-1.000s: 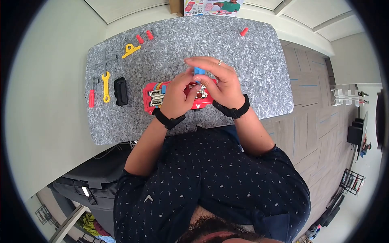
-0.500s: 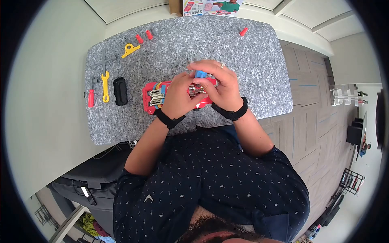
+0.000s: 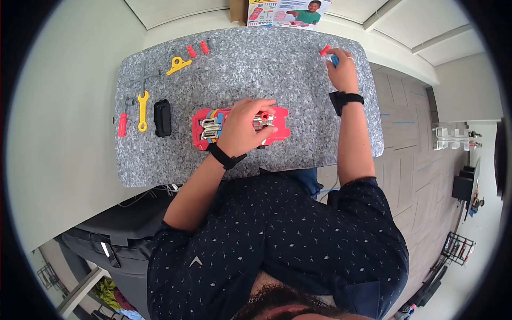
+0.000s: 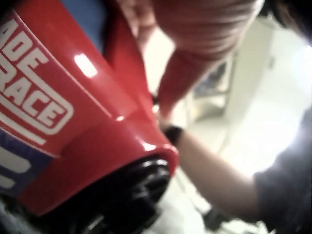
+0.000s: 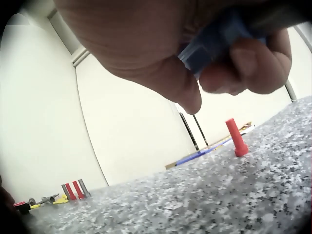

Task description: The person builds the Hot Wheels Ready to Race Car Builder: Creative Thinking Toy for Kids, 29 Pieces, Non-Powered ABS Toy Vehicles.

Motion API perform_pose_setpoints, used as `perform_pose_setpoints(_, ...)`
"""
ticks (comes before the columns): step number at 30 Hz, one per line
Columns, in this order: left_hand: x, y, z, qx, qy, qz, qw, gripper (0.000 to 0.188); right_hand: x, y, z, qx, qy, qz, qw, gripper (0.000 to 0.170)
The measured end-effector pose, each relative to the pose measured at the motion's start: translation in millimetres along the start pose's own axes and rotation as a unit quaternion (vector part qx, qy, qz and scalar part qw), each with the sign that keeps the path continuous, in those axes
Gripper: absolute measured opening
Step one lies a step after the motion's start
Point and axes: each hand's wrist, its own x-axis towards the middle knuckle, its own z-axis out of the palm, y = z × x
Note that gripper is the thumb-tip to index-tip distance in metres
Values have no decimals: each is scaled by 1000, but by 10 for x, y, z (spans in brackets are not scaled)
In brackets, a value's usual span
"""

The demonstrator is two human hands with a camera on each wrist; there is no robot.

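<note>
A red toy car (image 3: 282, 120) lies on the speckled table, its silvery engine part exposed. My left hand (image 3: 241, 127) rests over it, thumb and fingers spread on either side of a red bolt (image 3: 265, 116) in the engine. The left wrist view shows the car's red side (image 4: 87, 117) close up, below the hand (image 4: 204, 24). At the far right, my right hand (image 3: 344, 73) grips a blue piece (image 3: 334, 60), held in curled fingers in the right wrist view (image 5: 209, 46). Just beyond them a loose red bolt (image 5: 236, 136) stands on the table, apart from the fingertips.
On the table's left are a yellow wrench (image 3: 142, 112), a black part (image 3: 162, 118), a red-handled screwdriver (image 3: 122, 125), a grey cross-shaped tool (image 3: 143, 78) and a yellow piece (image 3: 178, 65). Two red bolts (image 3: 198, 49) stand at the back; a printed box (image 3: 288, 13) is behind the table.
My right hand has left the car and moved to the far right with the blue piece, close to the loose red bolt. The left hand remains over the car, where the red bolt is now uncovered.
</note>
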Motion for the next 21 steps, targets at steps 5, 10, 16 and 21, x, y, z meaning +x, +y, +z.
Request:
perform_pose_setpoints(5,-9,-6,1,16,11,11,1000,62,238,248,296,-70,-117,15,991,52)
perform_pose_setpoints(10,-17,20,-19,9,9,5,1000,68,315,150,254,-90,-98,53,990,46)
perform_pose_setpoints(16,0,62,-57,-91,21,-23,995,92,-411,-1049,-296,325,-144,15,935,26)
perform_pose_setpoints(21,7,47,-95,-119,27,6,992,110,-1114,-1647,-411,482,-328,71,809,21)
